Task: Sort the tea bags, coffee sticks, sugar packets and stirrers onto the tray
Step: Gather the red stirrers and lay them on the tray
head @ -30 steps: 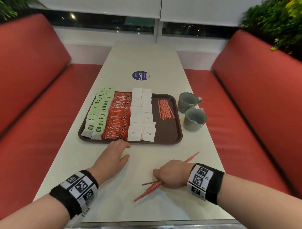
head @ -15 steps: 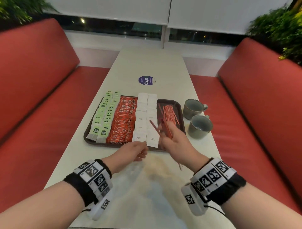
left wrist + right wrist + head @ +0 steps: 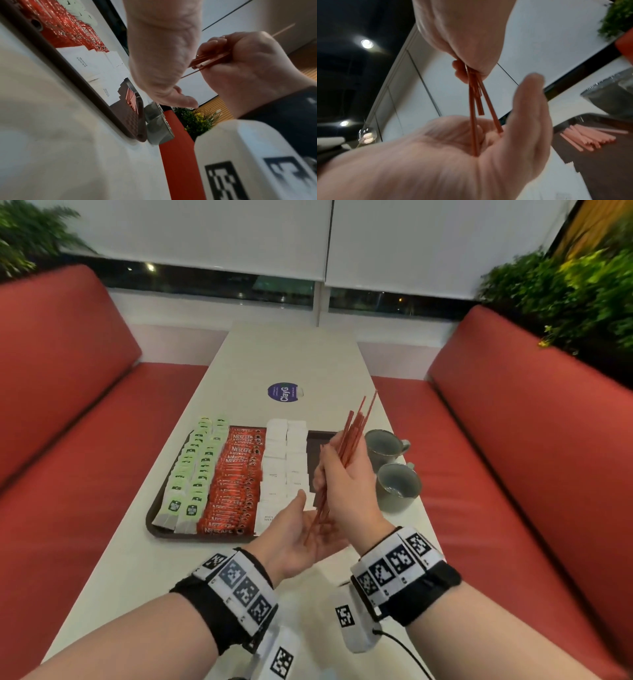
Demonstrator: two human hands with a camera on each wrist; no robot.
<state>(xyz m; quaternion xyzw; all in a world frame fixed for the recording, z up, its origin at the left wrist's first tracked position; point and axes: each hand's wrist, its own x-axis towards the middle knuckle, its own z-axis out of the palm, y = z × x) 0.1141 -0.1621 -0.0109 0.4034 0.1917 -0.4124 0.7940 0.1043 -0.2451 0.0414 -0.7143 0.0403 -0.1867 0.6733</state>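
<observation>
My right hand [image 3: 346,484] grips a bundle of red stirrers [image 3: 352,436] held upright above the near right part of the brown tray [image 3: 152,517]. Their lower ends [image 3: 474,121] stand on the open palm of my left hand [image 3: 298,535], which is held flat beneath them. On the tray lie rows of green tea bags [image 3: 191,470], red coffee sticks [image 3: 234,481] and white sugar packets [image 3: 284,463]. More stirrers [image 3: 587,138] lie in the tray's right section.
Two grey cups [image 3: 387,446] [image 3: 399,487] stand on the white table [image 3: 137,570] right of the tray. A round purple sticker [image 3: 283,392] lies beyond the tray. Red benches [image 3: 68,440] flank the table on both sides.
My right hand lifted the stirrers off the table, carried them over the tray's near edge and turned them upright. My left hand left the table and turned palm up under their ends.
</observation>
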